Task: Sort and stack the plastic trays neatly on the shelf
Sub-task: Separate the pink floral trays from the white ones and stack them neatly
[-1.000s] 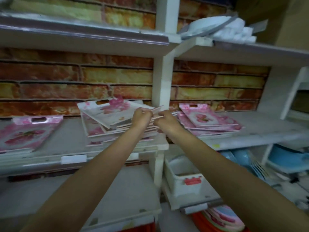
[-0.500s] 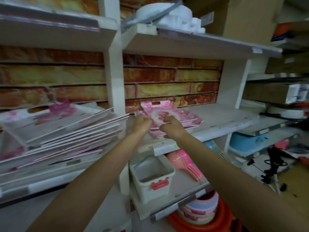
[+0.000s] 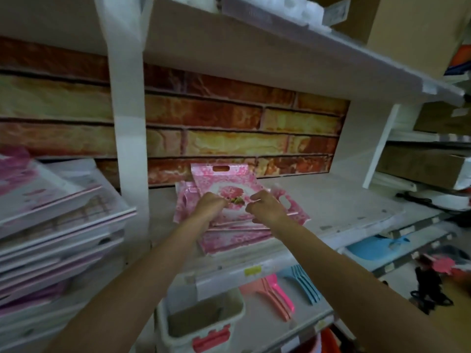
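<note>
Head view, only camera. Both hands were over a pile of pink floral trays (image 3: 229, 235) on the middle shelf (image 3: 339, 207), right of the white upright post (image 3: 127, 128). The left hand (image 3: 209, 207) had its fingers curled around the near-left part of the top pink tray (image 3: 224, 184), which sat tilted with its handle cut-out toward the brick-pattern back wall (image 3: 229, 121). The right hand (image 3: 266, 208) also had its fingers curled, pinching the same tray at its right edge; exact fingertip contact was blurred. Trays under it lay fanned out and skewed, not squared up, edges poking left, right and toward the shelf front.

Left of the post, a second, taller stack of white-and-pink trays (image 3: 56, 225) lay slanted on the neighbouring shelf, well apart from both hands.

Below the pile, on the lower shelf: a beige bin with red latch (image 3: 201, 319), pink scoops (image 3: 275, 291) and blue scoops (image 3: 303, 284) side by side. A yellow price tag (image 3: 252, 271) sat on the middle shelf's front lip. Upper shelf (image 3: 280, 49) held white foam items (image 3: 300, 11) and a cardboard box (image 3: 407, 24). Far right, a blue plastic item (image 3: 374, 247) on another low shelf, details blurred.
</note>
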`<action>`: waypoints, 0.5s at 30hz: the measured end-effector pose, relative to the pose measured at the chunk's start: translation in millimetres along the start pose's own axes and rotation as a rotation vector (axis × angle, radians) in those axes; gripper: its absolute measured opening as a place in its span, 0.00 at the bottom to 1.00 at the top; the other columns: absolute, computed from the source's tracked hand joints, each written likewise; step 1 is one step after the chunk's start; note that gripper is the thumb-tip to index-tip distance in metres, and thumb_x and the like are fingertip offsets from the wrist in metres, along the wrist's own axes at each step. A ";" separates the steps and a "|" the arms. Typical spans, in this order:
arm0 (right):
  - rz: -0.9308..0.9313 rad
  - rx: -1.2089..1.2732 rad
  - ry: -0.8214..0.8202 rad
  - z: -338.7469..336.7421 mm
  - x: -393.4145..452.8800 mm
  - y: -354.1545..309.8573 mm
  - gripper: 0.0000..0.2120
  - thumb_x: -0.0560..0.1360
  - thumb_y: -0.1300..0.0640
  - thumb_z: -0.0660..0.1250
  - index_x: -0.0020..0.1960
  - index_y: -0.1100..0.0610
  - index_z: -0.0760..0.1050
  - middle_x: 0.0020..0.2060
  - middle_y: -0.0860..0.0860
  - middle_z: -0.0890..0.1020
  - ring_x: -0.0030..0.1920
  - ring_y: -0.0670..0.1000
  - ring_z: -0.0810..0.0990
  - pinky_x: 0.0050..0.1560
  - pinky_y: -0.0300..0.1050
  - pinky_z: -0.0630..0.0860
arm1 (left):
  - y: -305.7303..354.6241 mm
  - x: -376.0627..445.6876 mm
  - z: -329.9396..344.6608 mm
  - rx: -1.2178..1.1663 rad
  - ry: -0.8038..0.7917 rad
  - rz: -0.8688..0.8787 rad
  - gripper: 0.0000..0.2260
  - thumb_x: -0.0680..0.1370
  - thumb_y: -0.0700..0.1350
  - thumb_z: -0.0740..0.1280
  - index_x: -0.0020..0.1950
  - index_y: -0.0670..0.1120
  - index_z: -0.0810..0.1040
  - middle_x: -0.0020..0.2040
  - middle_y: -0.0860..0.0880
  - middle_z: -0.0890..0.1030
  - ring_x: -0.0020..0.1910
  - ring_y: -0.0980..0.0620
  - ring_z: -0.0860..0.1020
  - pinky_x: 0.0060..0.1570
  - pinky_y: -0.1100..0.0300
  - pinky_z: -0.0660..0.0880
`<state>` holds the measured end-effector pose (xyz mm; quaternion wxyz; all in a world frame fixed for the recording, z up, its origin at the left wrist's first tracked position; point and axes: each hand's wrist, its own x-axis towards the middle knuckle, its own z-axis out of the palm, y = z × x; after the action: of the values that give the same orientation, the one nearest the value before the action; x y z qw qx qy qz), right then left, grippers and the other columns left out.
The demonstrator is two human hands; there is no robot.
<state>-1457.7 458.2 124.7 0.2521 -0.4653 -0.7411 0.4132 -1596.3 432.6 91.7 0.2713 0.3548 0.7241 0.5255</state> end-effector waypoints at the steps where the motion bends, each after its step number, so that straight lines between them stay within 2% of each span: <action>1: 0.006 0.010 -0.006 -1.1 9.3 3.7 0.21 0.76 0.61 0.63 0.68 0.62 0.67 0.64 0.60 0.72 0.60 0.59 0.76 0.63 0.56 0.74 | -3.5 8.9 1.6 0.015 0.011 -0.013 0.06 0.76 0.39 0.63 0.39 0.43 0.70 0.35 0.47 0.70 0.34 0.52 0.69 0.41 0.58 0.66; 3: 0.020 0.014 -0.020 -4.5 26.7 10.1 0.21 0.76 0.61 0.63 0.68 0.61 0.67 0.63 0.60 0.73 0.58 0.58 0.76 0.63 0.54 0.74 | -8.2 27.1 5.1 0.073 0.051 -0.040 0.04 0.75 0.40 0.65 0.42 0.40 0.74 0.38 0.39 0.74 0.38 0.46 0.76 0.37 0.59 0.64; 5: 0.016 0.006 -0.038 -8.9 46.1 16.0 0.21 0.76 0.60 0.64 0.67 0.62 0.68 0.62 0.60 0.73 0.59 0.58 0.75 0.64 0.53 0.73 | -12.4 46.0 8.2 0.162 0.079 -0.090 0.15 0.73 0.44 0.66 0.55 0.35 0.76 0.52 0.34 0.78 0.53 0.39 0.78 0.36 0.58 0.65; 6: 0.017 0.004 -0.045 -11.1 55.7 18.5 0.20 0.76 0.61 0.64 0.67 0.63 0.68 0.62 0.61 0.74 0.58 0.58 0.75 0.64 0.54 0.73 | -13.1 52.9 9.4 0.213 0.098 -0.105 0.18 0.73 0.45 0.66 0.58 0.36 0.75 0.56 0.35 0.78 0.57 0.39 0.77 0.39 0.58 0.67; 8: 0.026 -0.001 -0.054 -15.4 74.6 24.0 0.20 0.76 0.61 0.64 0.66 0.63 0.68 0.61 0.62 0.75 0.58 0.58 0.76 0.64 0.57 0.73 | -14.9 63.5 13.3 0.331 0.147 -0.134 0.20 0.74 0.48 0.65 0.63 0.39 0.73 0.63 0.40 0.75 0.66 0.40 0.71 0.53 0.56 0.68; 10: 0.036 -0.014 -0.063 -18.9 94.7 33.0 0.19 0.76 0.61 0.63 0.65 0.63 0.69 0.57 0.59 0.75 0.57 0.58 0.76 0.64 0.56 0.73 | -16.6 72.5 16.7 0.378 0.185 -0.173 0.29 0.74 0.51 0.64 0.72 0.41 0.64 0.73 0.40 0.65 0.73 0.39 0.60 0.68 0.53 0.62; 12: 0.037 -0.079 -0.085 -23.0 114.1 41.5 0.19 0.76 0.60 0.63 0.66 0.64 0.69 0.54 0.58 0.75 0.56 0.58 0.76 0.61 0.52 0.75 | -18.7 79.0 20.2 0.324 0.205 -0.229 0.37 0.74 0.53 0.65 0.77 0.42 0.52 0.76 0.38 0.54 0.75 0.39 0.55 0.72 0.51 0.61; 13: 0.036 -0.124 -0.096 -25.3 125.4 46.0 0.20 0.76 0.59 0.64 0.66 0.64 0.69 0.55 0.58 0.76 0.56 0.57 0.76 0.57 0.49 0.75 | -20.0 84.8 21.6 0.286 0.231 -0.250 0.41 0.72 0.54 0.66 0.78 0.42 0.50 0.77 0.38 0.52 0.75 0.39 0.55 0.72 0.49 0.62; 15: 0.041 -0.168 -0.122 -30.8 142.9 51.6 0.21 0.74 0.59 0.64 0.65 0.66 0.71 0.52 0.58 0.76 0.50 0.55 0.75 0.49 0.46 0.72 | -15.7 87.9 23.2 0.223 0.269 -0.276 0.43 0.67 0.55 0.67 0.76 0.41 0.55 0.76 0.39 0.57 0.74 0.40 0.60 0.69 0.50 0.66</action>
<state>-1472.4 609.8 95.8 0.1581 -0.4739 -0.7773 0.3824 -1634.9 513.0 68.0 0.2007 0.2067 0.8491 0.4427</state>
